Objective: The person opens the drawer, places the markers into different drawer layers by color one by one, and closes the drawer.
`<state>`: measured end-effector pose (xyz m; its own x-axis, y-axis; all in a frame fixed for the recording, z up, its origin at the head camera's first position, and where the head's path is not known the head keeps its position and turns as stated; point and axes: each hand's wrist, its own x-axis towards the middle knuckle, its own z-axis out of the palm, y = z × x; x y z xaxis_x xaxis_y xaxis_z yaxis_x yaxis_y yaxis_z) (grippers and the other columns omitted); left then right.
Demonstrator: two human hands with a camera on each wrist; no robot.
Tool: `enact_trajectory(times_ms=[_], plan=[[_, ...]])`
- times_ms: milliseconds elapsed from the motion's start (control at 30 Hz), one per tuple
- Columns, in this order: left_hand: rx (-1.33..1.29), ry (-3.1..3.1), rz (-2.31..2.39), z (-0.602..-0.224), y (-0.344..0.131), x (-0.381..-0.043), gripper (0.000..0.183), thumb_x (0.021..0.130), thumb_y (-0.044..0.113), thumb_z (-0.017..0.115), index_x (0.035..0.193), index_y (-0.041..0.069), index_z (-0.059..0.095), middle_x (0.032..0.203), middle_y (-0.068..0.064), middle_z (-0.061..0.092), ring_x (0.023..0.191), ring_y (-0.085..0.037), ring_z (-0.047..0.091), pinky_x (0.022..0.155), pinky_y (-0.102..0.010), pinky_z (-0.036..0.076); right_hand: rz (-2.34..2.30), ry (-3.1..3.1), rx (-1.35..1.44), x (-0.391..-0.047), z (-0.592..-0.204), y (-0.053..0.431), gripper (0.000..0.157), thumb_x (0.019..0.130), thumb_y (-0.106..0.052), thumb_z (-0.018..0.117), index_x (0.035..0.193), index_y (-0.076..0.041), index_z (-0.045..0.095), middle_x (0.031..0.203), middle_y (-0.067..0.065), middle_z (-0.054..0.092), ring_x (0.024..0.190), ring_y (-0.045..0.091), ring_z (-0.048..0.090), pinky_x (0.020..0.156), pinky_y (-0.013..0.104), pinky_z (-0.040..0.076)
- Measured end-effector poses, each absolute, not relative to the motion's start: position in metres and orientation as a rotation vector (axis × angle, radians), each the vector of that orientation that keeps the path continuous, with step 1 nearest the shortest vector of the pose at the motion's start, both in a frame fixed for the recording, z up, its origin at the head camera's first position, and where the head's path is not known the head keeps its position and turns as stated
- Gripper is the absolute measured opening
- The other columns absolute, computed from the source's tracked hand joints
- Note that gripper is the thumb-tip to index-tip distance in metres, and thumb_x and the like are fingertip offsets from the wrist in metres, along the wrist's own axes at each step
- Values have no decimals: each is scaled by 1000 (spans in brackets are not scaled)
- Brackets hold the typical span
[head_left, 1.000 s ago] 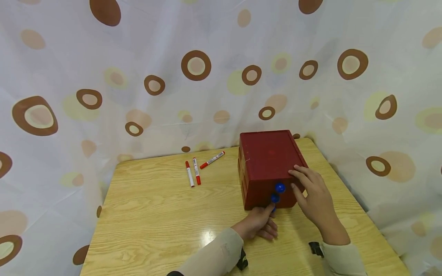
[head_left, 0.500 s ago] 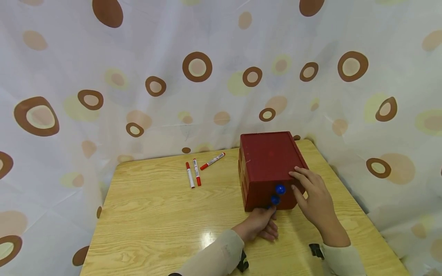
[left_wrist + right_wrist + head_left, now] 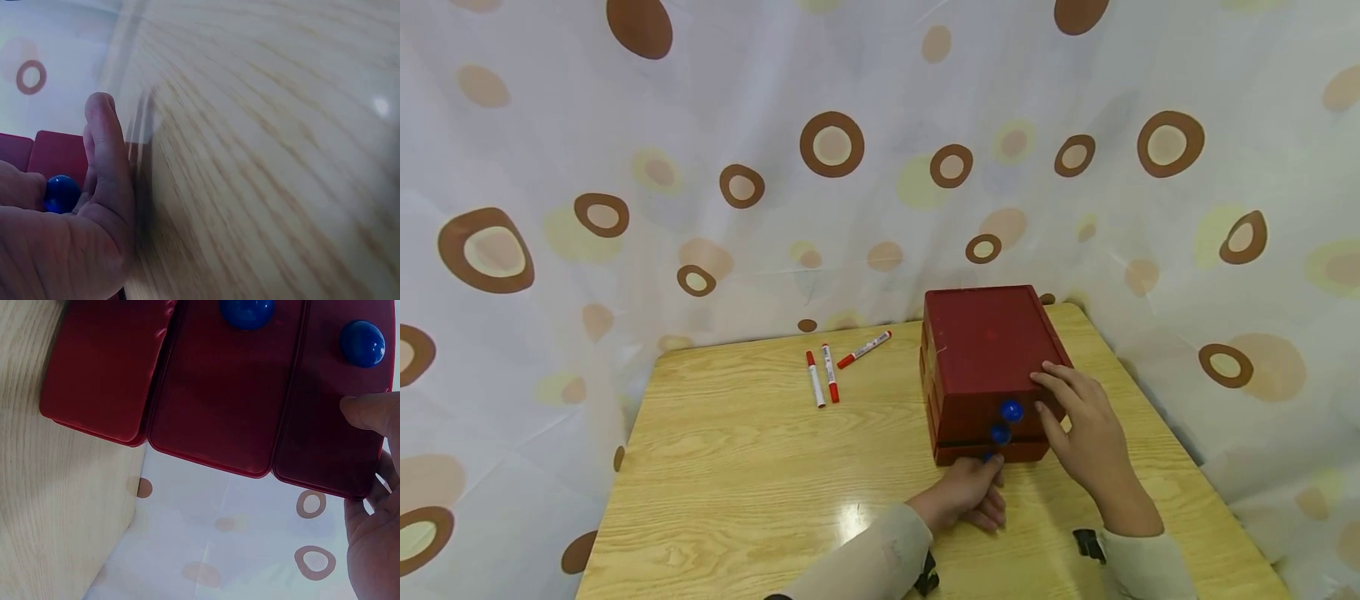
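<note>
Pulled slightly forward since the earlier frames is the bottom red plastic drawer [image 3: 100, 381] of a dark-red box-shaped chest [image 3: 992, 342], set toward the right of the pale wood-grain table [image 3: 737, 467]. Its round, shiny blue knob [image 3: 61, 194] is pinched by the left hand [image 3: 966, 493], the lower fingers loosely extended. By the right hand [image 3: 1086, 425], fingers parted and nothing gripped, the chest's top edge and front are touched.

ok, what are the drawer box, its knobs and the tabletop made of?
Drawer box: probably molded plastic, dark red, semi-gloss; rounded corners, soft sheen on the fronts.
Blue knobs: likely glossy plastic; smooth, with sharp highlights, though painted wood is possible.
Tabletop: wood or wood-look laminate, can't tell which; grain pattern, bright glare suggests a sealed finish.
</note>
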<state>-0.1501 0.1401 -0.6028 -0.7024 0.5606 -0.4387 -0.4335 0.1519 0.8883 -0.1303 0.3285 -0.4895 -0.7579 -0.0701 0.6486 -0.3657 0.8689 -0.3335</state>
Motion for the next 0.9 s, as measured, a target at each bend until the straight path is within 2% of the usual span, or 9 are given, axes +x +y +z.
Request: enact_trajectory(times_ms=[500, 900], plan=[[124, 1647, 1633, -602, 137, -144, 51, 110, 50, 51, 104, 3, 68, 78, -10, 70, 61, -21, 74, 53, -37, 63, 610, -2380, 312, -131, -490, 327, 45, 88, 5, 79, 131, -5, 71, 143, 18, 64, 130, 44, 56, 103, 63, 46], [124, 1655, 1591, -603, 136, -134, 51, 109, 53, 53, 103, 4, 69, 79, -12, 72, 57, -19, 71, 49, -34, 61, 620, -2373, 313, -131, -490, 328, 47, 87, 6, 80, 131, -5, 71, 143, 19, 64, 130, 45, 55, 102, 64, 45]])
